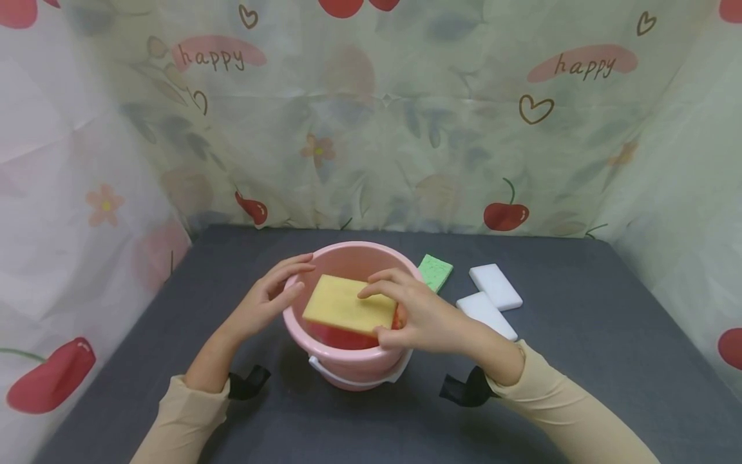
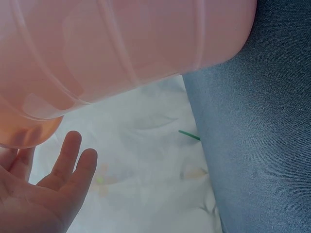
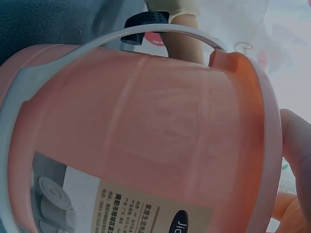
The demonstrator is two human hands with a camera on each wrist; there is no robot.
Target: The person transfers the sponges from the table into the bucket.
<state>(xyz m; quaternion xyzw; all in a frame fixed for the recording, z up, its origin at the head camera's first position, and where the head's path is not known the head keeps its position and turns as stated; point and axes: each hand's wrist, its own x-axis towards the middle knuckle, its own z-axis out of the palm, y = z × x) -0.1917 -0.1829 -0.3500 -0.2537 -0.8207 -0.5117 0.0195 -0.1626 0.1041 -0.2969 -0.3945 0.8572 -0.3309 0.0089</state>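
Dark desk [image 1: 580, 374], cherry-print cloth [image 1: 385, 154] behind; right hand [image 1: 426, 314] pinches yellow sponge [image 1: 341, 305], lengthwise left-to-right, over bucket [image 1: 355, 370]; left hand [image 1: 268, 298] relaxed.

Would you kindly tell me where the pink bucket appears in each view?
Head: the pink bucket stands just below centre.
Left wrist: the bucket spans most of the top.
Right wrist: the bucket fills most of the picture.
Shared landmark: the dark tabletop, at the right edge for left wrist, top left for right wrist.
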